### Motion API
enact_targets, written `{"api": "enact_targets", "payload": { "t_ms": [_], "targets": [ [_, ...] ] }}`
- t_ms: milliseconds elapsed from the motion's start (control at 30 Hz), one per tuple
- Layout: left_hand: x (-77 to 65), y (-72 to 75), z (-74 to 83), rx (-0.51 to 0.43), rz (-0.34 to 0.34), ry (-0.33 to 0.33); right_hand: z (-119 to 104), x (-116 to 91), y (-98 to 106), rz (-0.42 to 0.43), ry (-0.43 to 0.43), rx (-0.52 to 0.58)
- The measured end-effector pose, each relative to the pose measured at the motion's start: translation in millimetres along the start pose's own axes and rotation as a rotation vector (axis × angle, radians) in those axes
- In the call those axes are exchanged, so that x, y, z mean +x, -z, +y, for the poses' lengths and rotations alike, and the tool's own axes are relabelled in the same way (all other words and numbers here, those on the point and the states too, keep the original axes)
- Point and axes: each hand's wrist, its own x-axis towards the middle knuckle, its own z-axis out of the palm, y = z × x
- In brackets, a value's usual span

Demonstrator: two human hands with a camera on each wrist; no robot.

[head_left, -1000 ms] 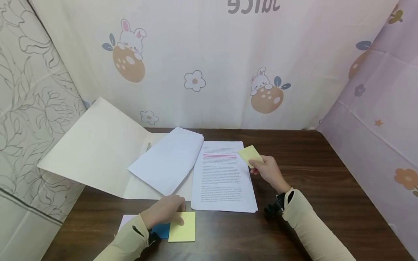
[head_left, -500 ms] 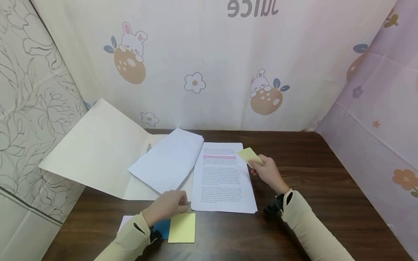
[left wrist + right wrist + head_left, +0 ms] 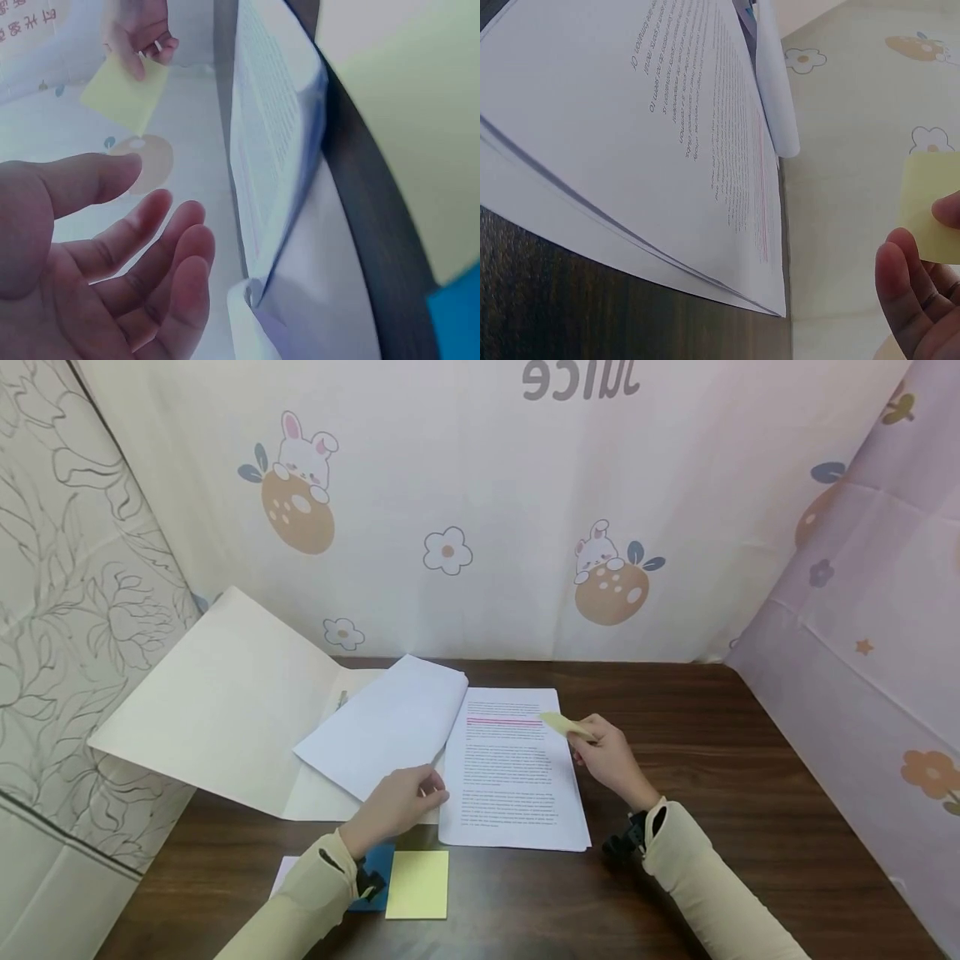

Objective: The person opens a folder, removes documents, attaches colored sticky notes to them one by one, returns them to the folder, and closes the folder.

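Observation:
My right hand (image 3: 611, 758) pinches a yellow sticky note (image 3: 561, 723) between thumb and fingers, over the upper right edge of a printed document (image 3: 510, 785). Pink lines mark text near the top of that page. In the right wrist view the sticky note (image 3: 928, 195) is held up clear of the paper. My left hand (image 3: 393, 806) hovers by the document's lower left side, holding nothing. Its fingers are loosely bent and apart from the thumb, as the left hand (image 3: 112, 255) shows in the left wrist view. A yellow sticky pad (image 3: 417, 885) lies below it on the table.
An open white folder (image 3: 225, 710) spreads at the left, its cover raised against the wall. Turned-back pages (image 3: 390, 727) lie over it beside the document. A blue pad (image 3: 381, 864) and a lilac one (image 3: 283, 868) are partly behind my left forearm. Patterned curtains border the dark table (image 3: 675, 718).
My left hand has lifted off the yellow pad and moved up towards the document. The note in my right hand has tilted and shifted slightly left and down.

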Motion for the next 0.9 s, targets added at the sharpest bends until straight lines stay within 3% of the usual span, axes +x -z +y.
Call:
{"api": "enact_targets", "payload": {
  "t_ms": [300,900],
  "targets": [
    [14.9,4.6,12.7,-0.083,0.048,0.005,-1.6,-2.3,-5.5,-0.012,0.113,-0.068],
    [43.3,3.5,34.3,-0.35,0.046,-0.035,-17.5,-6.7,-15.8,-0.036,0.205,-0.153]
  ]
}}
